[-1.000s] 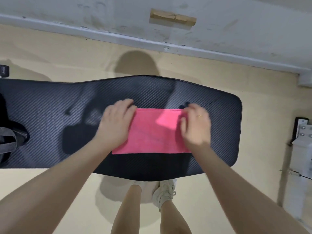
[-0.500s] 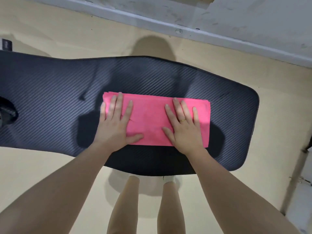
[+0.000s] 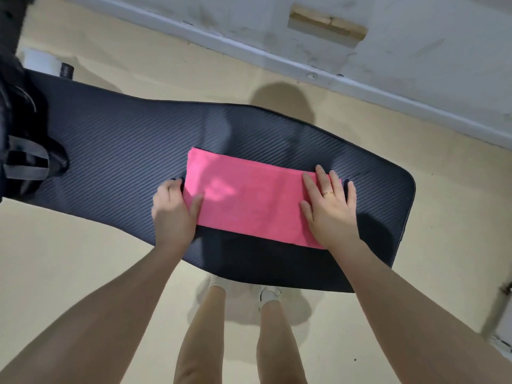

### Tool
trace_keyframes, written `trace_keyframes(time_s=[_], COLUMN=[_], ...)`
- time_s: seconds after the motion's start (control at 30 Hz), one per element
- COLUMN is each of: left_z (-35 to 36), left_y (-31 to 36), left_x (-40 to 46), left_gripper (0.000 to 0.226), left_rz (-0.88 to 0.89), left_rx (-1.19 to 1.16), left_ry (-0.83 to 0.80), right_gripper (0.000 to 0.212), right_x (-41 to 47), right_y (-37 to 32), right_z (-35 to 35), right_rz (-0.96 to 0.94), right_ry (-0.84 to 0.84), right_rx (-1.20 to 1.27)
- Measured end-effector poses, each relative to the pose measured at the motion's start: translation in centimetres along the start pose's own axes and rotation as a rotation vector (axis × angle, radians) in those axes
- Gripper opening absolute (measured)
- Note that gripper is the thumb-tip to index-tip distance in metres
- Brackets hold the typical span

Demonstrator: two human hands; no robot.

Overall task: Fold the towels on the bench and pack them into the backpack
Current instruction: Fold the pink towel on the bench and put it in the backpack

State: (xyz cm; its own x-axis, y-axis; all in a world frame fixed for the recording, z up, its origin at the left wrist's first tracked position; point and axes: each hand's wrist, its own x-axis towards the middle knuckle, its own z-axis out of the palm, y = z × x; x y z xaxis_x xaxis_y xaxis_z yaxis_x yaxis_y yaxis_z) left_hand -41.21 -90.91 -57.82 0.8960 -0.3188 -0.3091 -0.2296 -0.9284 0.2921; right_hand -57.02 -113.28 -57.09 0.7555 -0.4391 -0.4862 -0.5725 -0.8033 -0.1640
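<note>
Hand [image 3: 331, 209] flat on folded pink towel [image 3: 246, 200]

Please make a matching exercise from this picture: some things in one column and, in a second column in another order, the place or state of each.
1. towel
2. left hand
3. right hand
4. backpack

a. lies flat on the towel's right end
b. black, at the bench's left end
c. pink, folded on the bench
d. grips the towel's left edge

Pairs: 1-c, 2-d, 3-a, 4-b

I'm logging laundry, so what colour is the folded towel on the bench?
Bright pink folded towel, plain with no pattern; the head view shows it best.
</note>
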Motion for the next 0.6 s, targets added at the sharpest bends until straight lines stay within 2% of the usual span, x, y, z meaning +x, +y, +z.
trace_keyframes(time_s=[0.03, 0.07, 0.2, 0.37, 0.43, 0.5, 0.6], left_z=[-0.2, -0.5, -2.0, -3.2, -3.2, -2.7, -0.8], left_y=[-0.1, -0.1, 0.0, -1.3, -1.1, -0.2, 2.0], left_x=[0.4, 0.8, 1.2, 0.8, 0.5, 0.0, -0.6], left_gripper=[0.029, 0.025, 0.021, 0.023, 0.031, 0.027, 0.028], left_rz=[-0.06, -0.103, -0.213, -0.286, -0.12, 0.172, 0.572], left_rx=[-0.065, -0.12, -0.178, -0.142, -0.064, 0.01, 0.104], left_ry=[0.013, 0.0, -0.133, -0.076, -0.002, 0.028, -0.063], right_gripper=[0.05, 0.049, 0.051, 0.057, 0.057, 0.059, 0.06], right_x=[0.1, 0.2, 0.7, 0.3, -0.5, -1.4, -2.5], right_y=[-0.6, -1.3, -3.8, -3.6, -3.0, -2.3, -1.8], right_z=[-0.3, -0.5, -1.6, -2.1, -2.0, -2.0, -1.4], right_rz=[0.019, 0.047, 0.192, 0.2, 0.257, 0.441, 0.714], right_ry=[-0.007, -0.008, -0.046, -0.125, -0.082, 0.014, 0.037], right_rx=[0.013, 0.032, 0.082, 0.049, 0.09, 0.224, 0.551])
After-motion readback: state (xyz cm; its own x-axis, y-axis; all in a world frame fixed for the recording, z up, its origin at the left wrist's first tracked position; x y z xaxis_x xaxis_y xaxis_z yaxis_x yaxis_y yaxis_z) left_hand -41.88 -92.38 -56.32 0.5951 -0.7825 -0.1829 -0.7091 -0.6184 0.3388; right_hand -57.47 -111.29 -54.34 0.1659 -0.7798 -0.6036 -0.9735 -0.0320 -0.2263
